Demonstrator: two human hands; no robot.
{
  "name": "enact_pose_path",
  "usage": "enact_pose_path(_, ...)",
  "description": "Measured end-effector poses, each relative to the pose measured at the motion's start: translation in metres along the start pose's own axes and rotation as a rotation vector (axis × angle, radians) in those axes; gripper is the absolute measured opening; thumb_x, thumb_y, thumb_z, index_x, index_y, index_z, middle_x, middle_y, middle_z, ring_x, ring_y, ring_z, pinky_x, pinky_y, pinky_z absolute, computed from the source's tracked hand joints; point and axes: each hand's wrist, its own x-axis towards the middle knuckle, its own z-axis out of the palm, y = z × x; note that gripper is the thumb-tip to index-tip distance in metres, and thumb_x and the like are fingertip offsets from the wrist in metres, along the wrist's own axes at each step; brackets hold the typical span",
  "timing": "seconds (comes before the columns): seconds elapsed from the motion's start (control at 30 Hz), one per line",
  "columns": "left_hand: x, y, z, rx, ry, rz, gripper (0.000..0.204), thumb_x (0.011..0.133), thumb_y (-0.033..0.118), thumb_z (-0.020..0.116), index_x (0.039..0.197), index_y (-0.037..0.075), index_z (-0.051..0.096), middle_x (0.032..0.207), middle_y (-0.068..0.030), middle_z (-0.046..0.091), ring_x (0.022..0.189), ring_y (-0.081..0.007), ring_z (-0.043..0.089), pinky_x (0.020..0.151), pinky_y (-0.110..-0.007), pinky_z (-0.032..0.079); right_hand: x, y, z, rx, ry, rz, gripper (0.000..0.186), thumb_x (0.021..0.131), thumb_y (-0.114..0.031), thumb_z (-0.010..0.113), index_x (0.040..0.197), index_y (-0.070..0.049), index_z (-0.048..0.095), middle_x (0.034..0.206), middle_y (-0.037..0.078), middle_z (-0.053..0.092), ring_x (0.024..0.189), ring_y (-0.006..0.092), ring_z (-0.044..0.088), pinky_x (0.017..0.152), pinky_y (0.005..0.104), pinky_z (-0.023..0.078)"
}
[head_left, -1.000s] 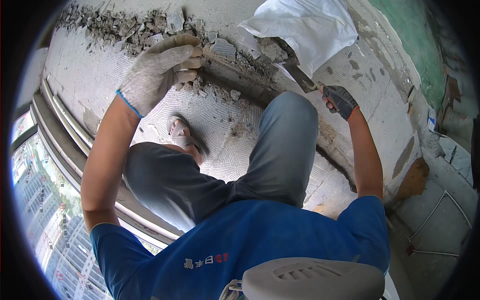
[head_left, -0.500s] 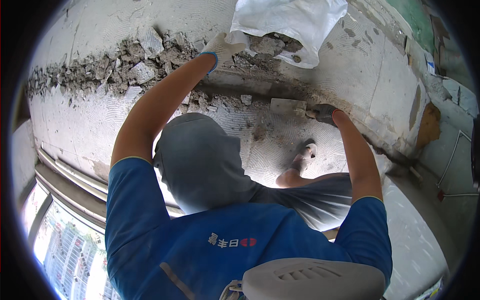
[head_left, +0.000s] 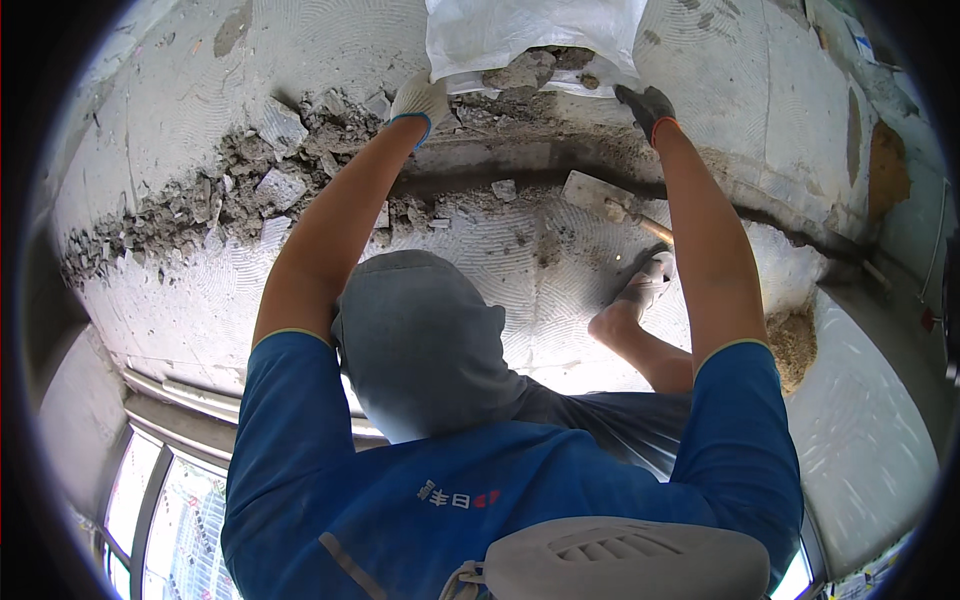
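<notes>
My left hand [head_left: 418,102], in a pale knit glove with blue cuff, grips the near left edge of a white woven sack [head_left: 530,25] at the top. My right hand [head_left: 646,106], in a dark glove, holds the sack's right edge. Lumps of broken rubble [head_left: 520,72] lie in the sack's mouth. Below the hands, a trowel [head_left: 590,192] with a wooden handle lies beside a long groove [head_left: 470,183] cut into the grey floor, near my right forearm.
Broken tile and mortar debris [head_left: 250,170] runs along the groove to the left. My sandalled foot [head_left: 645,285] rests on the ridged floor below the trowel. Pale pipes [head_left: 180,398] and a window [head_left: 185,505] are at the lower left.
My right hand has let go of the trowel, now lying down, and moved up to the sack. My left hand has moved up onto the sack's edge. My legs have shifted.
</notes>
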Motion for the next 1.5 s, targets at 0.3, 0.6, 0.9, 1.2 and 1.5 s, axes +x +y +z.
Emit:
enact_pose_path(0.3, -0.019, -0.003, -0.028, -0.754, -0.335, -0.269, 0.03, 0.09, 0.029, 0.047, 0.084, 0.0, 0.051, 0.059, -0.0008, 0.049, 0.05, -0.01, 0.045, 0.045, -0.027, 0.035, -0.018, -0.051, -0.003, -0.084, -0.02, 0.025, 0.051, 0.087, -0.045, 0.035, 0.104, -0.005, 0.063, 0.109, 0.02, 0.059, 0.103, 0.0382, 0.054, 0.089, 0.0462, 0.043)
enact_pose_path(0.6, -0.053, 0.054, -0.06, -0.795, -0.418, -0.193, 0.025, 0.087, 0.026, 0.053, 0.082, 0.002, 0.052, 0.068, -0.004, 0.055, 0.059, -0.013, 0.055, 0.054, -0.026, 0.047, -0.066, -0.045, -0.041, 0.153, 0.003, -0.212, 0.045, 0.087, -0.041, 0.046, 0.083, 0.0, 0.063, 0.07, 0.01, 0.064, 0.066, 0.0207, 0.062, 0.066, 0.0321, 0.047)
enact_pose_path(0.9, -0.057, 0.11, -0.139, -1.06, -0.406, -0.138, 0.026, 0.091, 0.028, 0.048, 0.073, 0.01, 0.051, 0.07, -0.003, 0.059, 0.062, -0.0168, 0.058, 0.062, -0.035, 0.049, -0.116, -0.108, -0.173, 0.967, -0.129, -0.068, 0.024, 0.088, -0.024, 0.05, 0.073, -0.006, 0.053, 0.071, 0.009, 0.062, 0.053, 0.0143, 0.055, 0.049, 0.0272, 0.044)
enact_pose_path(1.2, 0.031, 0.201, -0.298, -1.536, -0.535, 0.455, 0.019, 0.091, 0.021, 0.044, 0.076, 0.01, 0.05, 0.063, -0.0048, 0.048, 0.055, -0.0202, 0.052, 0.053, -0.033, 0.047, -0.021, -0.163, -0.34, 1.531, -0.067, -0.188, 0.016, 0.088, -0.01, 0.048, 0.072, -0.007, 0.046, 0.07, 0.005, 0.055, 0.06, 0.0156, 0.055, 0.048, 0.0227, 0.05)
enact_pose_path(1.5, 0.009, 0.178, -0.295, -1.415, -0.732, 0.591, 0.02, 0.086, 0.03, 0.049, 0.086, 0.01, 0.054, 0.071, -0.0088, 0.053, 0.062, -0.026, 0.056, 0.053, -0.044, 0.046, -0.073, -0.146, -0.304, 1.216, -0.154, -0.107, 0.023, 0.089, -0.024, 0.049, 0.07, -0.011, 0.047, 0.069, 0.005, 0.058, 0.053, 0.0116, 0.052, 0.043, 0.0225, 0.042)
